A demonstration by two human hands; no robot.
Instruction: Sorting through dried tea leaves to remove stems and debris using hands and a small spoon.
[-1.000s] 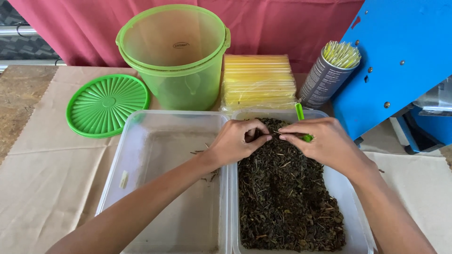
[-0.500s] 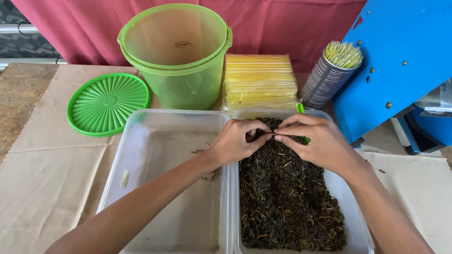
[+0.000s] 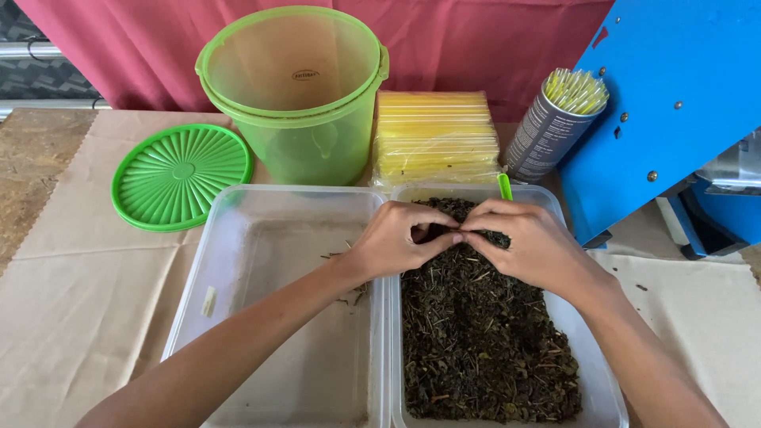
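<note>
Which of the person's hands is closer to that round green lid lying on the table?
Left. The left hand is over the tub seam, on the side of the green lid; the right hand is farther off, above the dried leaves.

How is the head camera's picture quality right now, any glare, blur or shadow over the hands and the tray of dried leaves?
Head view: sharp, even daylight, no motion blur on the left hand or right hand; soft shadow under them on the dried leaves; mild sheen on the green bucket.

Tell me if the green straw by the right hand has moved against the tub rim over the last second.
No. The green straw stays upright at the tub's far rim, beside the right hand.
</note>
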